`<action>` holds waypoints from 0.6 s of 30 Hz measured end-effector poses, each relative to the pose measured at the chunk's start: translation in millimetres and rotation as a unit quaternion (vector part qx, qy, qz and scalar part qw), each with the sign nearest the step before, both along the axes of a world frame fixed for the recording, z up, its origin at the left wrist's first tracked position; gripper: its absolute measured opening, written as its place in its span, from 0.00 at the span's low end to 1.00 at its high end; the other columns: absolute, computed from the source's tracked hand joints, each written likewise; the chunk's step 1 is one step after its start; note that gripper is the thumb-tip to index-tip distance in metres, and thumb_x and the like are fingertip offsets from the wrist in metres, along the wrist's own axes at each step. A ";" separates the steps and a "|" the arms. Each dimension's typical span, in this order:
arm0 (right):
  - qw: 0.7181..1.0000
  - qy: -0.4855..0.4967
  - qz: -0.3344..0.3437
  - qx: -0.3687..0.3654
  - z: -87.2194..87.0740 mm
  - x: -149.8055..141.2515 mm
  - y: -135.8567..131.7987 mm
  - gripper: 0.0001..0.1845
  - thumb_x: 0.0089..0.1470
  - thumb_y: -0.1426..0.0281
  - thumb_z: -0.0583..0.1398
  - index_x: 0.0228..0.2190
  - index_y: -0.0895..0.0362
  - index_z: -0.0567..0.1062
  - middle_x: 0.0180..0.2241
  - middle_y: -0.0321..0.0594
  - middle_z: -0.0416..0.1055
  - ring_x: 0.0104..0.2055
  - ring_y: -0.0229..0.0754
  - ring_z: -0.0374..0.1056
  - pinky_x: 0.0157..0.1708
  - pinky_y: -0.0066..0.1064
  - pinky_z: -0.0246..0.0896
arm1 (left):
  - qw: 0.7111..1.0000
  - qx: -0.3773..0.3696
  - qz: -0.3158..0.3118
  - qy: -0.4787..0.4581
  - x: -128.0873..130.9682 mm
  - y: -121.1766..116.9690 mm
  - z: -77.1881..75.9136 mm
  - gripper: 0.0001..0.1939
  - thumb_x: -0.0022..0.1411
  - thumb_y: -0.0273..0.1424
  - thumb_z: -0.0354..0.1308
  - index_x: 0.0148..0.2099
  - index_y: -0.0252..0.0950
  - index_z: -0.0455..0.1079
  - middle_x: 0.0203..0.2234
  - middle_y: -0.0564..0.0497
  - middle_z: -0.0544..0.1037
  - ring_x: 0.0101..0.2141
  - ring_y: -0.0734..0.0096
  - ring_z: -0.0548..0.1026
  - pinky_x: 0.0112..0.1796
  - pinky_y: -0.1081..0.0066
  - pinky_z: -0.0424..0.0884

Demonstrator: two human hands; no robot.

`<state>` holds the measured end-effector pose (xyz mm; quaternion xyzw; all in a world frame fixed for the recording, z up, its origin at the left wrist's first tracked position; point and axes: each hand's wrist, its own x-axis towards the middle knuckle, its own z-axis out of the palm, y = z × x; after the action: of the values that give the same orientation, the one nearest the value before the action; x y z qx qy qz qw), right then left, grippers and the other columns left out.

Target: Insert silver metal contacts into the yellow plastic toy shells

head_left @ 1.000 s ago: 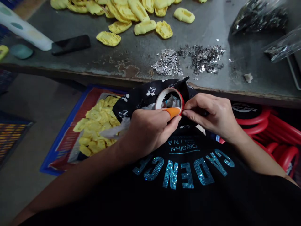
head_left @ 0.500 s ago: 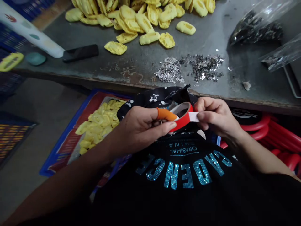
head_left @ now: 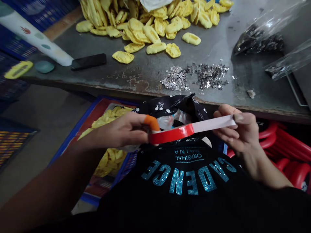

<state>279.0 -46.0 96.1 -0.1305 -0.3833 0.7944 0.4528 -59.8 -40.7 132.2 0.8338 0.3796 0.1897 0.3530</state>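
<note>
Fingers [head_left: 243, 118] of the left hand [head_left: 119, 132] and right hand [head_left: 239, 129] pinch a taut strip of red tape [head_left: 172, 133].

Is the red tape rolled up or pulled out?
Pulled out: the red tape strip stretches straight between the left hand and right hand, pinched at each end.

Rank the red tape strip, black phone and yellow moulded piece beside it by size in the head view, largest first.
Red tape strip, black phone, yellow moulded piece. The strip is nearest the camera, so its rank is unsure.
</note>
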 end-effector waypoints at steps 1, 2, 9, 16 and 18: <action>1.000 0.007 0.011 0.001 0.0 -5.2 -0.2 0.27 0.59 0.66 0.71 0.24 0.51 0.58 0.20 0.19 0.50 0.12 0.26 0.39 0.11 0.21 0.45 | 0.997 -0.060 -0.037 0.019 7.5 2.3 4.5 0.25 0.72 0.56 0.67 0.47 0.37 0.85 0.25 0.51 0.81 0.21 0.71 0.76 0.22 0.75 0.69; 1.000 0.012 0.022 0.003 1.2 -10.6 -0.5 0.26 0.59 0.66 0.71 0.24 0.51 0.59 0.20 0.20 0.52 0.12 0.26 0.42 0.12 0.21 0.47 | 0.994 -0.084 -0.053 0.047 16.9 4.1 9.7 0.26 0.67 0.53 0.73 0.54 0.38 0.85 0.25 0.54 0.79 0.22 0.73 0.74 0.22 0.77 0.66; 0.996 0.047 0.069 0.017 11.9 -21.9 -2.5 0.23 0.60 0.66 0.70 0.26 0.50 0.61 0.20 0.21 0.56 0.12 0.28 0.47 0.12 0.23 0.48 | 0.991 -0.127 -0.035 -0.004 65.4 0.6 24.9 0.09 0.70 0.35 0.67 0.39 0.37 0.86 0.22 0.55 0.77 0.20 0.76 0.69 0.21 0.77 0.60; 0.990 0.137 -0.019 -0.004 -13.9 -19.7 -17.0 0.21 0.62 0.68 0.67 0.30 0.49 0.59 0.22 0.19 0.49 0.14 0.26 0.31 0.11 0.22 0.37 | 0.978 -0.153 -0.100 -0.097 42.8 4.0 10.6 0.21 0.78 0.46 0.64 0.35 0.38 0.83 0.28 0.44 0.83 0.31 0.64 0.80 0.31 0.68 0.77; 0.987 0.147 -0.062 -0.006 -22.0 -14.3 -17.1 0.17 0.63 0.68 0.66 0.32 0.49 0.61 0.23 0.19 0.46 0.16 0.28 0.27 0.12 0.24 0.32 | 0.996 -0.026 -0.054 -0.066 26.3 6.6 5.9 0.34 0.77 0.61 0.59 0.30 0.39 0.82 0.25 0.44 0.82 0.27 0.65 0.80 0.31 0.67 0.79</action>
<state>264.7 -63.1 74.1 -0.0388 -0.2992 0.7776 0.5516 -33.5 -34.1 138.1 0.8293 0.3147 0.2144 0.4089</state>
